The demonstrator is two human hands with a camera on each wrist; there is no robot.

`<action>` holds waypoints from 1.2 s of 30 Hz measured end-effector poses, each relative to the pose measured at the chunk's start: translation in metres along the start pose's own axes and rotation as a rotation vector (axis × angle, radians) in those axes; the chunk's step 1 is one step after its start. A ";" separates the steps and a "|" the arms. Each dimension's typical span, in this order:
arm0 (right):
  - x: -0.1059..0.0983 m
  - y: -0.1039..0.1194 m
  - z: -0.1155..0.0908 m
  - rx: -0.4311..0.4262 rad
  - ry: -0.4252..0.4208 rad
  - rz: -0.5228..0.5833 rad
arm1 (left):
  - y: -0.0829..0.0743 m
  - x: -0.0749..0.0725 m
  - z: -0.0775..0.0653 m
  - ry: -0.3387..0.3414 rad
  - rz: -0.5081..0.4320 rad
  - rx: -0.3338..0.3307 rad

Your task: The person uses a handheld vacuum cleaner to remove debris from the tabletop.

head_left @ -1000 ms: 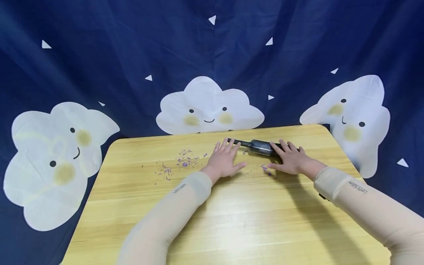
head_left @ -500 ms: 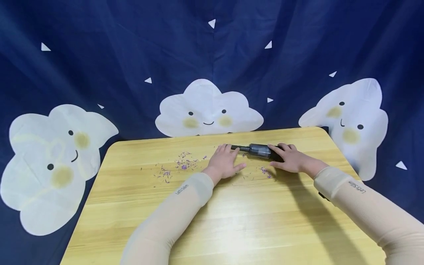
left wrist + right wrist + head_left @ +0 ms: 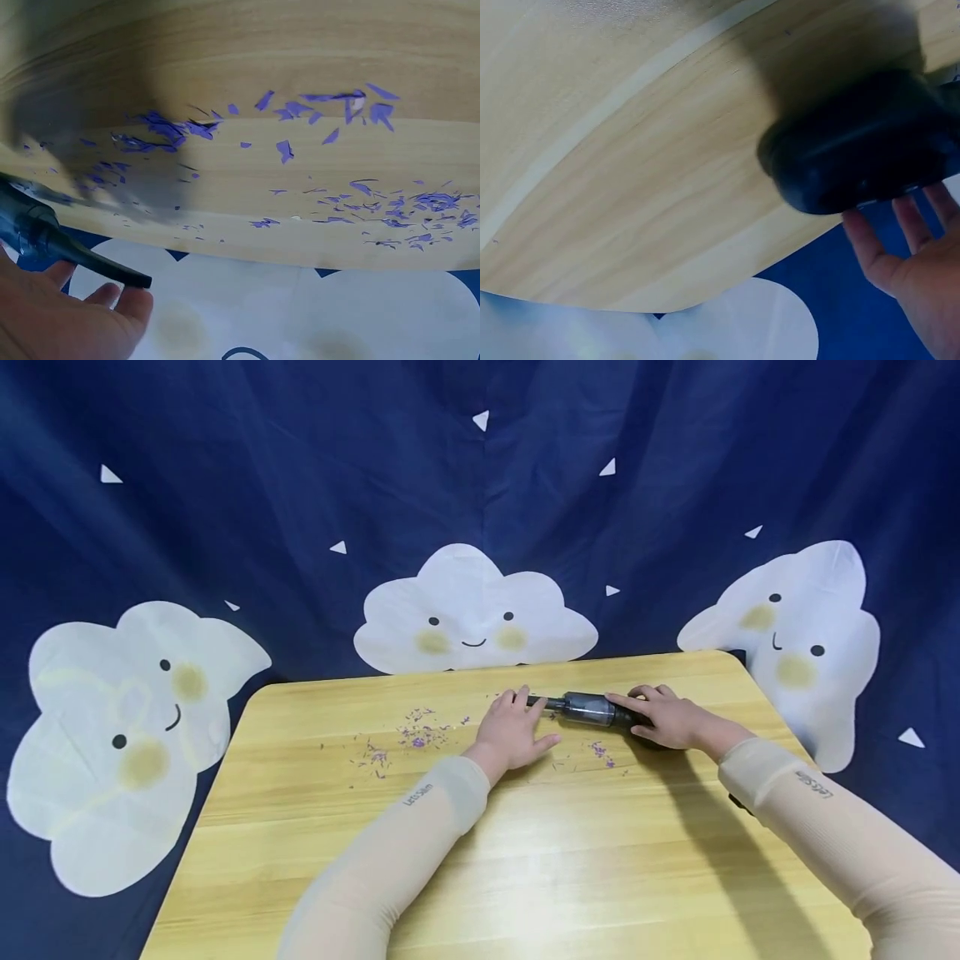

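A black handheld vacuum cleaner (image 3: 588,708) with a see-through dust chamber and a narrow nozzle lies near the table's far edge. My left hand (image 3: 510,731) touches the nozzle with its fingers, thumb spread apart; in the left wrist view the nozzle tip (image 3: 124,271) lies against the fingers. At the other end, my right hand (image 3: 671,718) grips the body, index finger reaching along its top toward the chamber. Fingertips press the dark body (image 3: 855,146) in the right wrist view, where the thumb is hidden. Purple scraps (image 3: 420,737) are scattered left of the left hand.
The wooden table (image 3: 540,860) has rounded far corners. More purple scraps (image 3: 600,752) lie between the two hands. Behind the table hangs a dark blue curtain (image 3: 480,485) printed with white clouds (image 3: 472,593).
The vacuum cleaner's body end has swung toward me. My right fingers have curled in on it from a spread pose. My left hand stays at the nozzle; the head view has shifted slightly.
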State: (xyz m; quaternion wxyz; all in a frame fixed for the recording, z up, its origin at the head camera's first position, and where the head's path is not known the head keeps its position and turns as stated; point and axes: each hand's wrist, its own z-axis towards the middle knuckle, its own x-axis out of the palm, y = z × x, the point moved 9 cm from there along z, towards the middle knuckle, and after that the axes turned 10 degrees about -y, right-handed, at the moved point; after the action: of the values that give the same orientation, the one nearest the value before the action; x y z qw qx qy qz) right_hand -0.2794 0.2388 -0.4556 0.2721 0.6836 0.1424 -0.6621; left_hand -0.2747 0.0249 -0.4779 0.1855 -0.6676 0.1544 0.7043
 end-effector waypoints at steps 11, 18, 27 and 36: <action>0.004 -0.004 0.014 0.038 -0.002 0.078 | 0.005 0.005 0.000 0.013 0.012 -0.036; 0.012 -0.021 0.018 0.153 0.019 0.209 | -0.001 0.004 -0.005 -0.004 0.038 -0.005; 0.030 -0.036 0.013 0.291 0.145 0.251 | -0.005 0.013 -0.007 0.004 0.004 -0.034; 0.035 -0.033 0.011 0.299 0.185 0.299 | -0.004 0.015 -0.006 -0.014 -0.019 -0.069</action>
State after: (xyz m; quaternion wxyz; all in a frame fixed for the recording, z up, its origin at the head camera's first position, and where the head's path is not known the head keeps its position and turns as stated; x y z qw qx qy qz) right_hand -0.3042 0.2536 -0.4960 0.2488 0.7877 -0.0358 -0.5624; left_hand -0.2680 0.0260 -0.4934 0.1701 -0.6701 0.1222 0.7121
